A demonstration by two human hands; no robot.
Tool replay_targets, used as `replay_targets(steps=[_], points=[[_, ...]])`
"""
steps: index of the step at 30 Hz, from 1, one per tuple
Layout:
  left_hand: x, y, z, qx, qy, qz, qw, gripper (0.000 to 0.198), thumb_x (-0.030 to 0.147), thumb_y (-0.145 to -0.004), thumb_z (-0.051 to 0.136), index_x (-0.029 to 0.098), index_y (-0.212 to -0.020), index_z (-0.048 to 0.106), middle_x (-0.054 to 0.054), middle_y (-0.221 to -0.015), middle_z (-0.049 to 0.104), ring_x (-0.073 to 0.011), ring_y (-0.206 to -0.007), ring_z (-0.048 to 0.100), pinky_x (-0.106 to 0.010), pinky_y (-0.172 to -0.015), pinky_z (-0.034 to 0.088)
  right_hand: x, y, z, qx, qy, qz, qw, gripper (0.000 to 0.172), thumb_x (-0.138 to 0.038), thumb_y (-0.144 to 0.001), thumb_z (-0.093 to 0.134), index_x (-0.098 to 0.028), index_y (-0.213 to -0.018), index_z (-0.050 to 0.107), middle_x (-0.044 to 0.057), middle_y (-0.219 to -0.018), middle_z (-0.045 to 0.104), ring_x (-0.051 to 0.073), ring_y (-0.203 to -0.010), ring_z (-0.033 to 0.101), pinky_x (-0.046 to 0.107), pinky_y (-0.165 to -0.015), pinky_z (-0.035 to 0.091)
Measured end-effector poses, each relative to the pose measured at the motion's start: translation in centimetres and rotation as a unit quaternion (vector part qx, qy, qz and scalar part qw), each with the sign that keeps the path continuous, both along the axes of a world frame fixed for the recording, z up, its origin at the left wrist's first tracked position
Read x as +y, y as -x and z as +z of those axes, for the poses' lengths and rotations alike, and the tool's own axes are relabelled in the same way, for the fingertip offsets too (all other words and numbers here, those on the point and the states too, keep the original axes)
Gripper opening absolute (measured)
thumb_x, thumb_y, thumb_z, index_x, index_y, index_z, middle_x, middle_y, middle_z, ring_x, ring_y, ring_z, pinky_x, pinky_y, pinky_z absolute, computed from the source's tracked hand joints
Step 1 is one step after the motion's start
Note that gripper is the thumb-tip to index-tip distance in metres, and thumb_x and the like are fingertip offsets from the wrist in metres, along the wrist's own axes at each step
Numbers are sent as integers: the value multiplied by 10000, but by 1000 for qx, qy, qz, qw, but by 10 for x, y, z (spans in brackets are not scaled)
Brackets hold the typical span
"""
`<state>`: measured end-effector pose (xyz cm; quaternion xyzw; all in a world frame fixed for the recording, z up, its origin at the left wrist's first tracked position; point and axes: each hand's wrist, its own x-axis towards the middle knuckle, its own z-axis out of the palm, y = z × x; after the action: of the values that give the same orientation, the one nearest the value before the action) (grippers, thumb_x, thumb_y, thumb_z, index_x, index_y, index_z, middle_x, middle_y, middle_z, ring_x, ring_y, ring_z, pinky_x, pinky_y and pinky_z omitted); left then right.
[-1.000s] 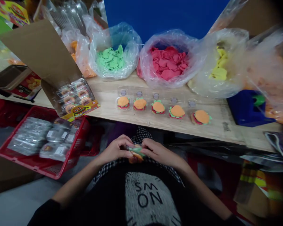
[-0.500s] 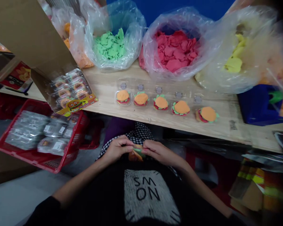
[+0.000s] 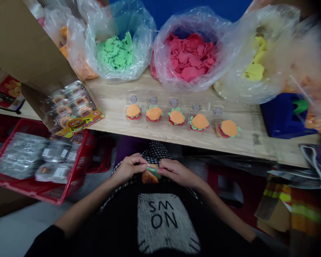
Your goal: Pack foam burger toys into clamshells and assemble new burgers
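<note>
Both of my hands meet over my lap, below the table edge. My left hand and my right hand pinch a small foam burger toy between them, orange with a green layer showing. Fingers of both hands are curled on it. On the wooden table above lies a row of clear blister cups, each holding a finished foam burger. Behind the row stand plastic bags of green foam pieces, red foam pieces and yellow foam pieces.
A cardboard box with packed burger toys leans at the table's left. A red basket of clear packets sits lower left. A blue bin stands at the right, with bags and papers below it.
The view has tilted down and shifted slightly, so the table sits higher in the picture. My hands stay together on the foam burger, with small finger movements.
</note>
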<state>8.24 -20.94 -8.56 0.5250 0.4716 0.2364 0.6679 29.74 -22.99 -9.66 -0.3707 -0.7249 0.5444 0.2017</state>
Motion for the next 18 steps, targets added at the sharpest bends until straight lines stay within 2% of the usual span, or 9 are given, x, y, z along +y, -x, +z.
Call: replay_targets(steps=[3,6,10,14,18], points=[[0,-2,-2,2,3,-14,1000,190,341,-655,662,157,-694,689,-11,-663,485,-114,-645,450,-218,-596,338,-4,0,-6,13,2,-16,1000,302,-362,-877,388,-187,-633,417,-35,-618,383,100,-585,369,227,-554,274],[3,-3,-1,10,-4,-41,999,181,327,-677,646,155,-721,681,-9,-680,487,-113,-653,452,-216,-603,340,-4,-3,-3,0,16,-21,1000,286,-369,-871,398,-189,-649,419,-35,-628,394,100,-585,370,225,-547,275],[11,-3,10,23,-35,-109,993,178,310,-731,598,153,-772,672,-13,-715,494,-115,-686,466,-217,-637,355,-2,-8,6,-33,23,-1,999,236,-377,-848,442,-191,-704,438,-22,-693,438,109,-631,386,225,-571,300],[16,-5,23,51,-90,-181,978,214,315,-789,526,164,-856,663,-15,-763,478,-121,-746,477,-229,-696,373,-5,-7,8,-39,15,-4,999,234,-377,-858,434,-184,-726,438,-13,-717,444,109,-654,392,222,-585,311],[18,-9,22,66,-125,-217,966,232,315,-801,511,162,-895,657,-17,-785,466,-121,-779,474,-236,-725,377,-8,-3,3,-33,-5,-7,999,251,-367,-874,411,-180,-708,424,-18,-700,427,105,-652,390,220,-591,303]])
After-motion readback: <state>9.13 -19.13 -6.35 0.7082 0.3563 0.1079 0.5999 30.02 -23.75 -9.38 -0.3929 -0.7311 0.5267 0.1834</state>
